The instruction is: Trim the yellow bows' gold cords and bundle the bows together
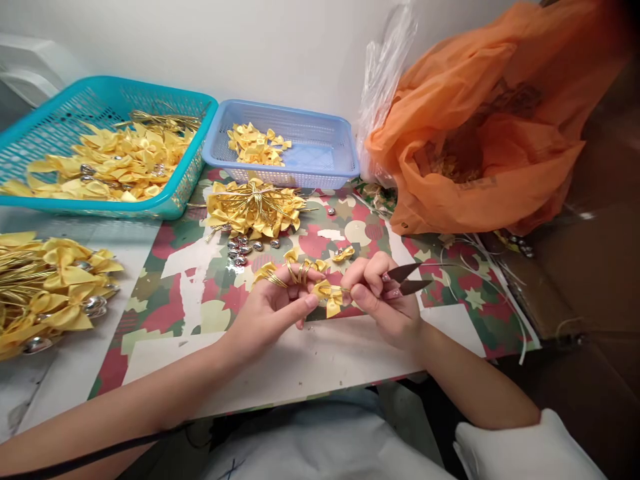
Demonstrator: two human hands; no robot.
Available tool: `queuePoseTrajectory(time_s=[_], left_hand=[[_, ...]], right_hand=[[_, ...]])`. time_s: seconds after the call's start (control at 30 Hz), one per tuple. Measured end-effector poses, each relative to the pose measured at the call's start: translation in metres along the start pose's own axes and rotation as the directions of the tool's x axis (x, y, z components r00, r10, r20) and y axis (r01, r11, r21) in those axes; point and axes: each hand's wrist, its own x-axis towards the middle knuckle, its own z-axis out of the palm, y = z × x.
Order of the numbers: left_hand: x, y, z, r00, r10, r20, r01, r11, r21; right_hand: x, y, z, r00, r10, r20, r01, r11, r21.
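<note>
My left hand (277, 303) is closed, pinching a yellow ribbon bow (330, 295) between thumb and fingers. Loops of gold cord (300, 272) with more yellow bows hang over its fingers. My right hand (387, 293) is closed too, its thumb and forefinger pinched at the right edge of that bow; a thin strand may be there, too small to make out. Dark-bladed scissors (407, 280) are tucked in the same hand, blades pointing right. Just beyond my hands lie a single bow (343, 254) and several silver bells (240, 248).
A bundle of gold-corded bows (255, 207) lies behind. At the back stand a teal basket (173, 190) and a blue basket (285, 175) holding bows. An orange plastic bag (450, 80) is at the right, white strips (500, 280) below it. More bows (55, 287) lie left.
</note>
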Motion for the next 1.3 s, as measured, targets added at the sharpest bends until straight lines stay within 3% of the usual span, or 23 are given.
queuePoseTrajectory(time_s=[0.2,0.47,0.63,0.83,1.0,1.2,1.3], left_hand=[[0.003,0.002,0.0,0.975,-0.205,0.089,0.206,0.979,0.007],[0.004,0.005,0.0,0.954,-0.252,0.165,0.245,0.968,0.058],[0.004,0.006,0.002,0.949,-0.29,0.125,0.287,0.957,0.044],[0.003,0.007,0.004,0.953,-0.296,0.06,0.297,0.955,-0.013],[0.003,0.007,0.005,0.956,-0.286,0.064,0.289,0.957,-0.031],[0.004,0.007,0.006,0.968,-0.251,0.004,0.251,0.968,-0.025],[0.004,0.008,0.006,0.972,-0.221,-0.078,0.217,0.974,-0.059]], right_hand=[[-0.001,0.0,0.0,0.997,0.038,0.067,-0.041,0.998,0.043],[-0.001,0.003,0.0,0.995,0.042,0.087,-0.044,0.999,0.026],[0.001,0.004,0.0,0.995,0.024,0.094,-0.019,0.999,-0.049],[0.001,0.006,-0.003,1.0,-0.008,0.006,0.008,0.993,-0.122],[0.001,0.008,-0.002,0.999,-0.001,0.033,0.007,0.987,-0.158],[-0.004,0.005,-0.009,0.997,-0.018,-0.073,0.009,0.992,-0.123],[-0.004,-0.002,-0.021,0.995,-0.05,0.086,0.069,0.969,-0.236]])
